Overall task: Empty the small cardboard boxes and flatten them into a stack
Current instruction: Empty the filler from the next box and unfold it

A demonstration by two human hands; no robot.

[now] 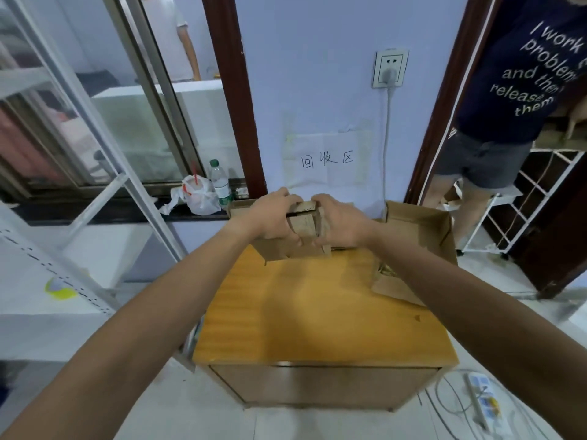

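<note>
A small brown cardboard box [279, 249] is held upright over the far edge of a yellow wooden cabinet top [317, 306]. My left hand [270, 217] grips the box's left side with fingers curled over its top edge. My right hand [340, 222] grips the right side, thumb and fingers curled round the flaps [306, 222] at the middle. What is inside the box is hidden by my hands. A larger open cardboard box [419, 230] stands at the cabinet's back right, and a flat cardboard piece [397, 289] lies at its right edge.
A person in a dark shirt [521, 74] stands in the doorway at right beside a white wire rack [533, 201]. A plastic bag [197, 195] and bottle [220, 182] sit on the window sill at left. A power strip [482, 401] and cables lie on the floor.
</note>
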